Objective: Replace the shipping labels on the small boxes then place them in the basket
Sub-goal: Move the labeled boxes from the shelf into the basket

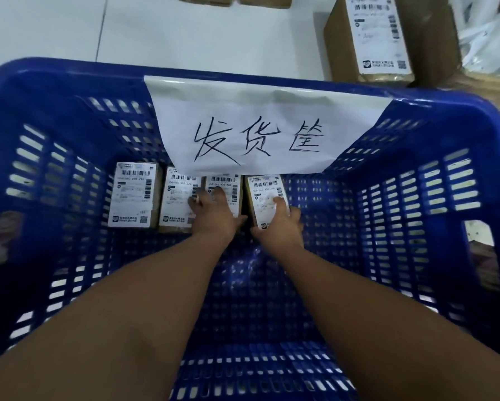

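Blue basket with paper sign "发货筐" holds 4 small boxes, labels ending "V05-220"; left hand presses flat on 3rd box, right hand grips 4th box

Packing or shipping room, blue plastic basket with handwritten paper sign, labelled cardboard boxes on white floor
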A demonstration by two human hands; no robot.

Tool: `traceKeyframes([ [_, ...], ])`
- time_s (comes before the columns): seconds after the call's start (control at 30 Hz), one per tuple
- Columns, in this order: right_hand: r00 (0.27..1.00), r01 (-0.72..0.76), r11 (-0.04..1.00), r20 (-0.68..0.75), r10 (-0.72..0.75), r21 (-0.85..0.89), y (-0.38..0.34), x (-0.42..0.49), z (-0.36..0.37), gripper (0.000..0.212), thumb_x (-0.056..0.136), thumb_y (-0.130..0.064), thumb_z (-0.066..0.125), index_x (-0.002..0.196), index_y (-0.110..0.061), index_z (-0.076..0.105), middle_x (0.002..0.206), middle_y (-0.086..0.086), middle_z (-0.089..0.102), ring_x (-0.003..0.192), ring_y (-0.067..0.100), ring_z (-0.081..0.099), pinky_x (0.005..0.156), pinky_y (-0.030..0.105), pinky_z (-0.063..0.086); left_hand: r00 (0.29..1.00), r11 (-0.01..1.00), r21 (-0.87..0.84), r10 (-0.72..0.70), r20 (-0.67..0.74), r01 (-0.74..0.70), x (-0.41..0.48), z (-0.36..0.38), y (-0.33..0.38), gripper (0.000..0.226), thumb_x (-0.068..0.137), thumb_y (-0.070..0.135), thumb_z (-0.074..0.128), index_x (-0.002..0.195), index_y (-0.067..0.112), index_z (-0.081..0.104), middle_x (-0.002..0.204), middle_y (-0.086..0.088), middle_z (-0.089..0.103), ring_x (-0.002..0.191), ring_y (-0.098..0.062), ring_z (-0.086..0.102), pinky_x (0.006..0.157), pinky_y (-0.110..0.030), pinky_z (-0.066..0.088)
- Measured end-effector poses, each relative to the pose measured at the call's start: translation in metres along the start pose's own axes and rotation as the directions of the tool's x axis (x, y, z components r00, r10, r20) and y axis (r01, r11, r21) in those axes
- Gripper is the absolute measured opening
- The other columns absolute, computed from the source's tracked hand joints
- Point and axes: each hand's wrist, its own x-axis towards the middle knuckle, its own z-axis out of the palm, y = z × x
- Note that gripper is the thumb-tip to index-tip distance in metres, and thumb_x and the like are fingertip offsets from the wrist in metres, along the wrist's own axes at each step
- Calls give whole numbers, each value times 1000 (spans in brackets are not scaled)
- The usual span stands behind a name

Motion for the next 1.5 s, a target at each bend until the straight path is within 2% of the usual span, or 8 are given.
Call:
traceKeyframes([
  [0.33, 998, -43, 990, 53, 36, 134, -7, 13, 18, 91, 84, -31, 75, 151, -37, 13, 157, 10, 2, 136, 37, 29, 107, 43, 37, 980, 921, 344, 142, 141, -183, 6, -15, -19, 92, 89, 56, 51, 151, 14, -1, 157, -5, -10, 137, -39, 13, 100, -46, 39],
  [0.47, 972, -10, 999, 233, 18, -35, 5, 17, 21, 105, 88, -22, 72, 151, -45, -9, 159, 1, -28, 148, 39, 7, 115, 46, 27, 971, 942, 261, 170, 169, -211, 8, -23, -25, 77, 93, 36, 52, 152, 16, 6, 158, -4, -5, 138, -36, 15, 106, -43, 34],
  [0.57, 967, 59, 977, 256, -5, -204, 10, 21, 9, 98, 92, -19, 65, 152, -46, -8, 161, 2, -22, 148, 41, -1, 116, 52, 22, 967, 957, 202, 170, 191, -209, 7, -28, -27, 71, 93, 28, 52, 151, 17, 14, 159, -5, -1, 140, -34, 15, 109, -44, 31],
  [0.77, 989, 150, 975, 26, -148, -165, -8, 1, -17, 57, 95, -22, 54, 148, -27, 33, 154, 11, 23, 137, 31, 31, 105, 46, 43, 987, 986, -38, 163, 0, -163, -14, -37, -9, 51, 94, 22, 47, 143, 15, 35, 147, -11, 31, 129, -29, 35, 97, -42, 43],
  [0.93, 937, 318, 936, -102, -335, -152, -20, -29, -48, 31, 97, -20, 50, 125, -11, 58, 129, 11, 51, 110, 27, 55, 87, 36, 50, 956, 947, -154, 262, -134, -281, -42, -56, 17, 25, 93, 19, 49, 114, 11, 59, 123, -10, 52, 104, -26, 54, 85, -36, 48],
  [1.2, 793, 462, 869, -356, -494, -177, -34, -76, -114, 28, 95, -14, 50, 121, -7, 60, 124, 13, 55, 103, 31, 58, 79, 40, 52, 849, 834, -246, 403, -341, -495, -90, -115, 72, 22, 91, 15, 49, 109, 12, 63, 111, -7, 63, 95, -23, 61, 85, -35, 50],
  [1.37, 721, 459, 863, -480, -500, -211, -46, -85, -156, 32, 95, -15, 51, 125, -8, 59, 127, 13, 52, 118, 31, 48, 79, 37, 47, 747, 831, -75, 452, -487, -552, -109, -154, 92, 26, 91, 13, 47, 111, 10, 63, 114, -12, 58, 106, -28, 54, 87, -37, 47],
  [1.5, 706, 420, 882, -533, -467, -216, -65, -83, -188, 35, 96, -17, 50, 130, -11, 54, 136, 14, 44, 128, 32, 36, 89, 39, 44, 742, 879, 63, 435, -510, -472, -107, -180, 98, 29, 92, 18, 44, 114, 10, 60, 119, -12, 51, 114, -29, 43, 86, -40, 46],
])
